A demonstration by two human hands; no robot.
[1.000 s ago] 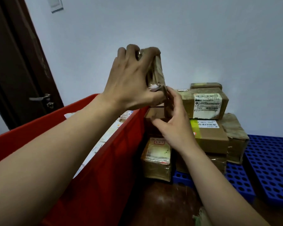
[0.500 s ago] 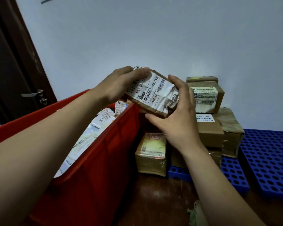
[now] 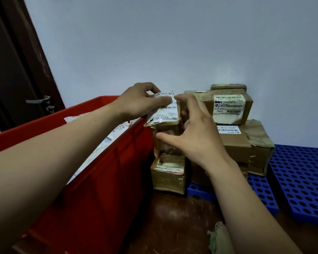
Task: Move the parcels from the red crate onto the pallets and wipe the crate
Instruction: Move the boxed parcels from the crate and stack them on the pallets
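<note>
A labelled parcel [image 3: 168, 114] is pinched at its top by the left hand [image 3: 136, 103], just past the red crate [image 3: 108, 180], against the stacked parcels [image 3: 235, 147] on the blue pallet [image 3: 301, 180]. The right hand [image 3: 196, 138] is held beside it, fingers spread wide.

label [image 3: 228, 109] on the top box [image 3: 196, 99] reads p802; the box beneath [image 3: 235, 143] reads 090 090.

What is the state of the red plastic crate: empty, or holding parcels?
Holding parcels. Several flat white-labelled parcels lie inside the red plastic crate, visible over its near rim. Their depth cannot be told.
</note>
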